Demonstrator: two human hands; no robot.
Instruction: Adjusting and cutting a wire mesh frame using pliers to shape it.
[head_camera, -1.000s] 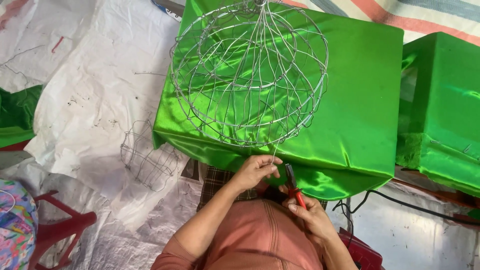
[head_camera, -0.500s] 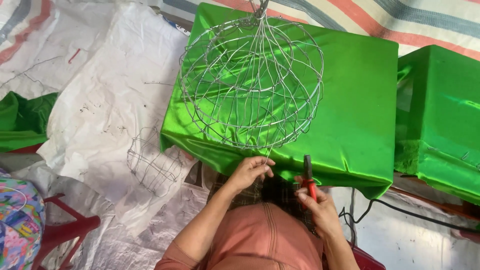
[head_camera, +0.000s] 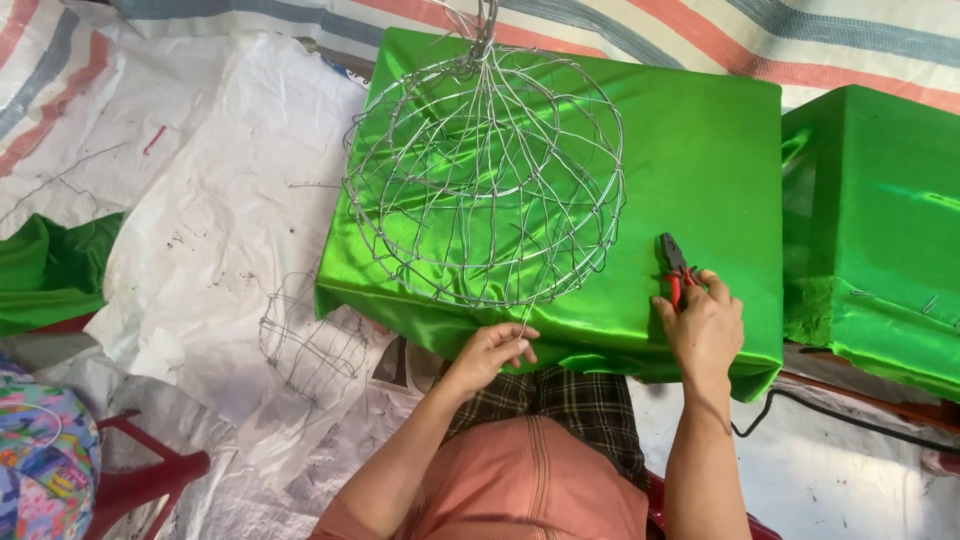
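A: Left hand (head_camera: 492, 350), status?

B: Fingers pinched on a loose wire end at the bottom rim of the wire lantern frame (head_camera: 485, 175). So it grips the frame by that strand, at about 6 o'clock of the frame.

A: Where's the frame sitting?

B: On the green satin-covered box (head_camera: 700, 150), upper centre of view. Round, dome-like cage of thin silver wire, ribs meeting at a twisted stem at 12 o'clock. Lower rim reaches the box's near edge.

A: Right hand (head_camera: 705, 330)?

B: Closed around red-handled pliers (head_camera: 675, 265). Pliers lie on the green cloth, dark nose pointing to 11 o'clock. Just beside the frame, at its 4 o'clock, not touching it as far as I can tell. Can't tell if the plier jaws are parted.

A: Other stuff?

B: Second green satin box (head_camera: 880, 230) at 3 o'clock, near the first, narrow gap between. Smaller wire frame (head_camera: 310, 335) on the white plastic sheet (head_camera: 230, 200) at 8 o'clock of the big one, well apart from both hands. Crumpled green cloth (head_camera: 50, 270) at far left. Red plastic stool (head_camera: 150, 480) bottom left, with a floral-patterned thing (head_camera: 40, 460) beside it, can't tell what. Black cable (head_camera: 840, 415) on the floor at 4 o'clock. Striped tarp (head_camera: 800, 40) along the top.

A: Person?

B: Seated, orange shirt, plaid cloth over the lap, right against the box.
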